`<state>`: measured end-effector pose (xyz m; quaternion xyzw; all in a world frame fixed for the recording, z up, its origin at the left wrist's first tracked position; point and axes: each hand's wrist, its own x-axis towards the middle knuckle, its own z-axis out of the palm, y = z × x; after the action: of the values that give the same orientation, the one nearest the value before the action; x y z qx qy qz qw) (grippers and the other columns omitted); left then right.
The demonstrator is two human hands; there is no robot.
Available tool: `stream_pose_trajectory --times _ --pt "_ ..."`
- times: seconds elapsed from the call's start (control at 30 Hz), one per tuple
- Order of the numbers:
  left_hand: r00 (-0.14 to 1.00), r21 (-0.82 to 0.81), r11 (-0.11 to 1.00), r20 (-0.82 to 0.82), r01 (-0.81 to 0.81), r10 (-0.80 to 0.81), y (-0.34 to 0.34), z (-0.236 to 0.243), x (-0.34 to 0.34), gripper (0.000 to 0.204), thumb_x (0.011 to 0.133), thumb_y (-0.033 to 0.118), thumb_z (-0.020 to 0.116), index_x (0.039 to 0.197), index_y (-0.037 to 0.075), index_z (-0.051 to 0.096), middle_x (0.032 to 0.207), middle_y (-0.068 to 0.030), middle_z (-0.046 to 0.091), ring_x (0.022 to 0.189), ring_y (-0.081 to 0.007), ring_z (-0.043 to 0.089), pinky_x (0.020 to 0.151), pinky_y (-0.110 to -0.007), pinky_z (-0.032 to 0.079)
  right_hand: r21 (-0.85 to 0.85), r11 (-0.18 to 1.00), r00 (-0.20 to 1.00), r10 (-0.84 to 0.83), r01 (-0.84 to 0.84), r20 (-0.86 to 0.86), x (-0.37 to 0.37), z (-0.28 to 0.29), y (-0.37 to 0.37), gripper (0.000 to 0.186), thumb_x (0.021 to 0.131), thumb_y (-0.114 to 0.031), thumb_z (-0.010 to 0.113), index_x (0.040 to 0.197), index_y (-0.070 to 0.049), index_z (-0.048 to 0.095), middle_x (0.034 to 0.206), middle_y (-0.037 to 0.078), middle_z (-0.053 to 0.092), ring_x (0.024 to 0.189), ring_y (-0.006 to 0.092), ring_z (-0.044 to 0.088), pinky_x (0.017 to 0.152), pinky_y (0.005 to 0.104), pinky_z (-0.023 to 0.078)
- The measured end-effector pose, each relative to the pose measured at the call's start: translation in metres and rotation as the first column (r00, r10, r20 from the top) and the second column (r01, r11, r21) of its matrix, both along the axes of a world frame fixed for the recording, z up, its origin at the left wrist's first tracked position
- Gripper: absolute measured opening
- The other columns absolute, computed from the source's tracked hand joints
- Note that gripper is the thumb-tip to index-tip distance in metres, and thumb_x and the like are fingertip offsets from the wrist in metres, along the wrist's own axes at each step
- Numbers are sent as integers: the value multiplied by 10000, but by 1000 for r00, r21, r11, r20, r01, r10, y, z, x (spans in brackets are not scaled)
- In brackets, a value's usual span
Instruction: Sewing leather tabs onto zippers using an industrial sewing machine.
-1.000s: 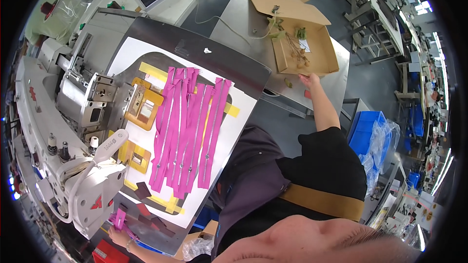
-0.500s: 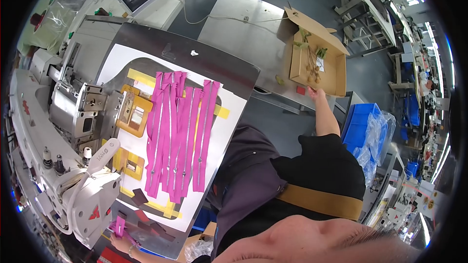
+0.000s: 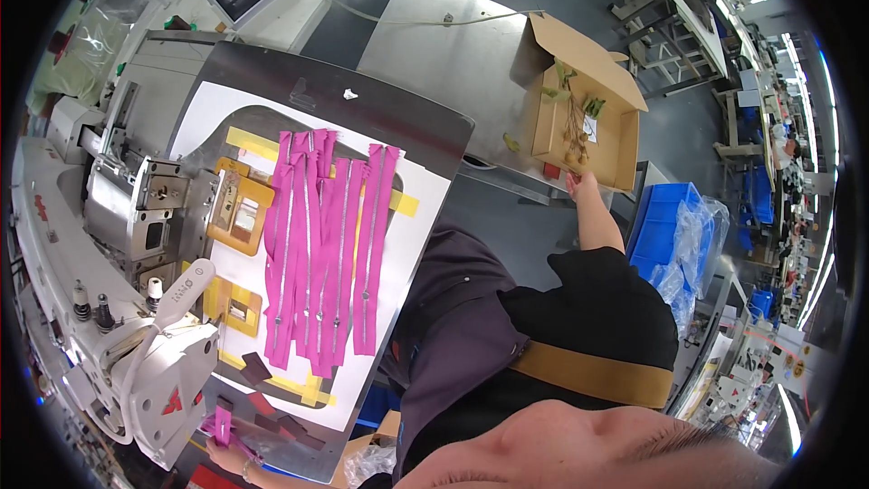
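At the lower left, my left hand (image 3: 224, 455) is closed on a pink zipper (image 3: 223, 426) beside the sewing machine's head. My right hand (image 3: 581, 185) reaches to the front edge of the metal table, by the near corner of an open cardboard box (image 3: 618, 149). Its fingers are drawn together; what they hold, if anything, is too small to make out. Just left of those fingers lies a small red patch (image 3: 550, 171). Several pink zippers with metal teeth (image 3: 337, 254) lie side by side, partly overlapping, on a white sheet (image 3: 412, 217) marked with yellow tape.
A white sewing machine (image 3: 149, 367) stands on the left, with yellow clamp frames (image 3: 240, 213) beside the zippers. Dark red and brown patches (image 3: 262, 403) lie near the worktop's front. Dried plant stems (image 3: 575, 127) lie in the box. Blue crates (image 3: 665, 222) stand at right.
My right hand has come nearer the small red patch, its fingers now closer together. The whole view has shifted slightly. My left hand keeps its hold on the pink zipper.
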<state>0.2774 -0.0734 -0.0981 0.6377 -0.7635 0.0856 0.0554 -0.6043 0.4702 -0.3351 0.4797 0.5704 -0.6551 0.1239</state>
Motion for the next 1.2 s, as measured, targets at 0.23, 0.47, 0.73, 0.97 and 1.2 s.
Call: stream_pose_trajectory --times 0.23,0.47,0.73,0.97,1.2 --pt "999 2 999 -28 -41 41 3 -1 -5 170 714 57 592 876 16 559 849 -166 563 844 -397 520 748 -477 396 592 757 932 -360 276 26 3 21 -28 321 824 -299 570 1027 -52 541 1051 114 598 920 269 626 656 390 533" --pt "996 60 994 4 -94 94 1 1 -2 171 719 53 585 877 0 551 856 -184 558 852 -402 516 758 -481 392 943 310 929 -371 122 1 -13 69 -73 549 737 -238 678 1188 -47 431 1159 162 488 1046 319 549 855 450 469" --pt "994 31 998 -95 -47 50 3 0 -7 207 699 50 609 884 -13 541 858 -185 551 862 -398 510 763 -473 397 963 178 932 266 204 -246 -36 106 -132 517 756 -187 641 1219 -92 433 1222 157 430 1115 351 456 909 478 394" --pt "992 160 984 -89 -77 92 9 11 -8 291 701 27 620 986 -4 572 945 -169 571 986 -376 537 863 -443 424 955 180 644 707 237 -293 -58 101 -204 448 739 -148 621 1165 -91 494 1256 171 396 1152 359 412 926 488 352" --pt "943 239 967 -332 89 -5 20 24 -9 734 588 -19 579 1310 39 456 1234 -188 517 1176 -352 487 1010 -417 376 986 140 175 972 91 -154 -108 125 -306 337 737 -179 649 1066 -161 579 1147 94 534 1092 344 480 890 484 395"
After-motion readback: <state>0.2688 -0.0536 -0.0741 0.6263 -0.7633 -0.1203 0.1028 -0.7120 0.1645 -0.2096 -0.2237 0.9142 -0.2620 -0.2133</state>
